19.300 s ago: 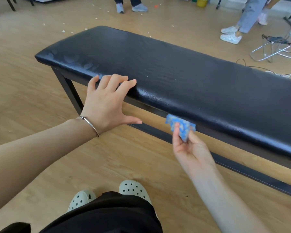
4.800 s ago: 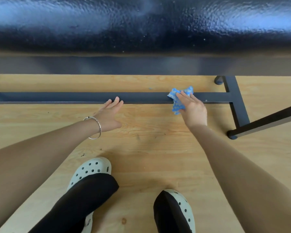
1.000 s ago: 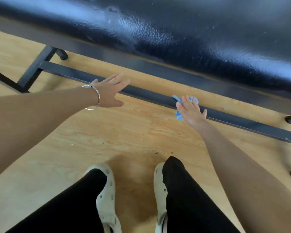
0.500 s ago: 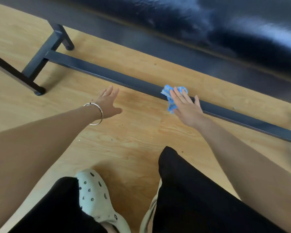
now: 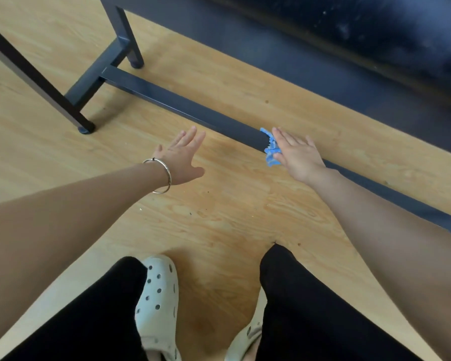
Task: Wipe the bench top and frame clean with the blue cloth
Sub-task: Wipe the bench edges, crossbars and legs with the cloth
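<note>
Fingers of the right hand lie straight and close together, pressing the blue cloth flat against the lower rail of the bench frame, right of frame centre. Only a crumpled edge of the cloth shows at the hand's left side. Fingers of the left hand are straight and slightly spread, holding nothing, palm down over the wooden floor near the rail; contact with the floor cannot be determined. A metal bangle circles the left wrist. The rail runs diagonally from a cross foot at upper left toward the right edge. The black padded seat fills the upper right. Two white perforated clogs and black trouser legs occupy the bottom of the frame.
</note>
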